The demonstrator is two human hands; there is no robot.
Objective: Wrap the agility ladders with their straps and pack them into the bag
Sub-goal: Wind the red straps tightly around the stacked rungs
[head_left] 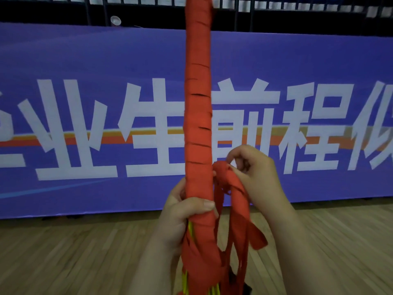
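**Hands holding a red-wrapped ladder bundle upright**

Both hands are raised in front of the camera. On the left, the left hand [187, 211] is clamped around the lower part of a long, upright ladder bundle [198, 107], thumb lying across its front. Red strap is wound around the bundle in overlapping turns, from the grip up past the top edge of the view. Below the grip the wrapping is looser, and thin yellow rungs [190, 231] peek out on the bundle's left side and again at the bottom edge.

Just to the right, the right hand [254, 173] is closed on the loose red strap [234, 201], fingers curled and pinching a bunched loop beside the bundle. From that pinch, several strap lengths hang down, one flat end sticking out to the right.

Behind stands a purple banner [85, 60] with large white characters, above it a dark railing [297, 9], and below a wooden floor [74, 252].
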